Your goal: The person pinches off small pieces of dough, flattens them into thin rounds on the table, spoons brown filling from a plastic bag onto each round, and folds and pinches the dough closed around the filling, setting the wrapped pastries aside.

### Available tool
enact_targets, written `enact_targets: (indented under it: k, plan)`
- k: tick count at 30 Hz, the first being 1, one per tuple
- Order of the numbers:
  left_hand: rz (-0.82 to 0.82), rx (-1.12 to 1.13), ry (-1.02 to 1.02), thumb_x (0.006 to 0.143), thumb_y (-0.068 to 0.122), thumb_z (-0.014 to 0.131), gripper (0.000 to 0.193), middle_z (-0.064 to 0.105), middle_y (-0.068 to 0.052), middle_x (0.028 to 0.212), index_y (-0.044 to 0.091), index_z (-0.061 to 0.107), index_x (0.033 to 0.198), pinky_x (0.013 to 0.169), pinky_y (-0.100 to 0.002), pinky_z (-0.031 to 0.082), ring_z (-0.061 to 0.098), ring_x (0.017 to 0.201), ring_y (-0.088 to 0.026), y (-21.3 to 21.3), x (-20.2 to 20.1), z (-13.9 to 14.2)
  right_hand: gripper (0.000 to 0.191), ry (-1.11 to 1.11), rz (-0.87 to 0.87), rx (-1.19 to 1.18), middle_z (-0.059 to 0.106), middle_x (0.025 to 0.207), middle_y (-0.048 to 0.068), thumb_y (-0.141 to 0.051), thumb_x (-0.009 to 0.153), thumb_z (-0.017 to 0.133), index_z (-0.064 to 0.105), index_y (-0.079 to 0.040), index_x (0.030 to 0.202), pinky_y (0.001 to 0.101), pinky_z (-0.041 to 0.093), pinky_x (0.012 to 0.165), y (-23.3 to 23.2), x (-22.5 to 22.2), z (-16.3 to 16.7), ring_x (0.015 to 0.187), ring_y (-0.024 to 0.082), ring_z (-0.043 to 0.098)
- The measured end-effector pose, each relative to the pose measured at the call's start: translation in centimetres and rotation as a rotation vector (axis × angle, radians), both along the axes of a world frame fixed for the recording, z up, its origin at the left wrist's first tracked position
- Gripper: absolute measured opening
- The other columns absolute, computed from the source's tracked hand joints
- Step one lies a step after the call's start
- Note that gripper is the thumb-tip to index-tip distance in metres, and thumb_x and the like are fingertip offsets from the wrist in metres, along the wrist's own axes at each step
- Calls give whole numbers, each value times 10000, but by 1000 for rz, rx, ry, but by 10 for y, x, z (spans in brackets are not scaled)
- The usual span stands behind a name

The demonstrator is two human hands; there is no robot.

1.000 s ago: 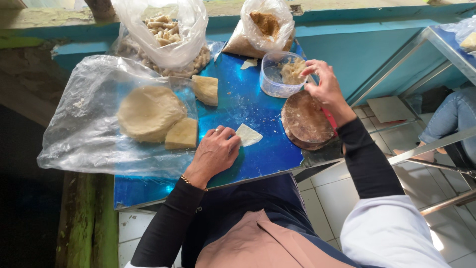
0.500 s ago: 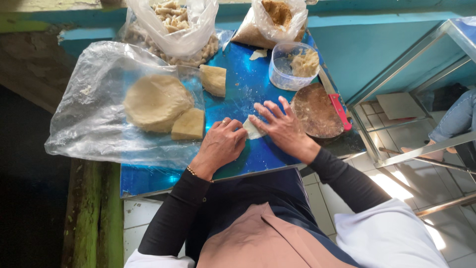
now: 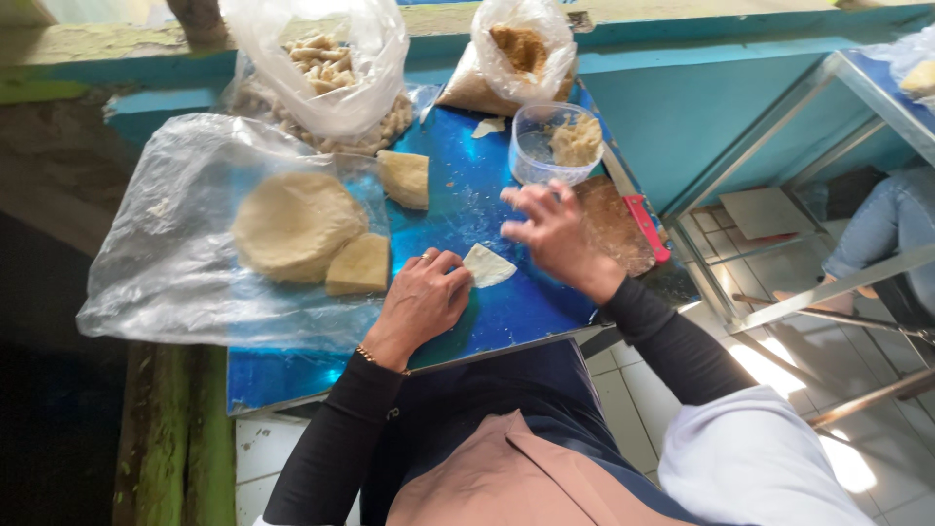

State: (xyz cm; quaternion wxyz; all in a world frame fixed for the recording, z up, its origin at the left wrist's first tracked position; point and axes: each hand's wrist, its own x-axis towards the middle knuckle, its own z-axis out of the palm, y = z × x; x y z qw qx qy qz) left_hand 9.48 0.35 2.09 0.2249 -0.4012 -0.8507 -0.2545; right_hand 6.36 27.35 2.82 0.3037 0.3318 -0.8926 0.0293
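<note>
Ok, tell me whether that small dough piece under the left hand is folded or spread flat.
Folded: the dough piece shows a triangular, doubled-over shape on the blue table, the left hand pressing one edge.

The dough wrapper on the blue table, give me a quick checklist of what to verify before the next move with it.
1. Dough wrapper lies flat on the blue table: ok.
2. Left hand pins the wrapper's edge: ok.
3. Right hand free, fingers spread above the table: ok.
4. Filling in the clear tub close to the right hand: ok.
5. Filling already on the wrapper: not ok, none visible.
6. Dough blocks resting on the plastic sheet: ok.
</note>
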Motion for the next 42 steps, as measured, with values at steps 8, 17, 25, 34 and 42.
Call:
enact_targets:
  k: [8,17,25,34,42]
  plan:
    - [-5,9,-2,843,135,697,37,666,-44,944,103,679,847,783,-419,497,630,933,-275,2,2,5,223,110,-367,-130,595,1396,94,-159,791,802,788,-158,1013,530,312,1117,84,-53,8,1313,312,497]
    - [-11,3,-56,838,110,697,50,655,-49,941,90,663,868,759,-410,492,622,919,-272,1,2,12,224,126,-364,-110,602,1408,107,-53,774,727,699,-125,985,494,378,1094,80,-45,30,1294,310,534]
    - [-9,13,-113,797,99,698,163,641,-61,998,82,665,956,814,-405,486,614,956,-269,0,-5,16,193,-233,-180,-532,760,1009,100,-219,985,652,764,-123,1110,400,590,807,83,-228,71,913,259,761]
    - [-11,-37,-174,800,109,702,250,630,-77,1052,53,667,1041,831,-414,476,604,999,-272,-1,-18,13,174,-491,-683,120,764,1010,94,-256,789,763,815,-188,941,470,563,802,65,-343,51,970,314,730]
    - [11,-30,-200,822,106,706,266,638,-90,1109,34,666,1075,861,-435,479,619,1025,-289,3,-23,4,145,-504,-621,153,772,976,99,-218,937,673,781,-192,1030,472,570,835,91,-372,49,946,301,750]
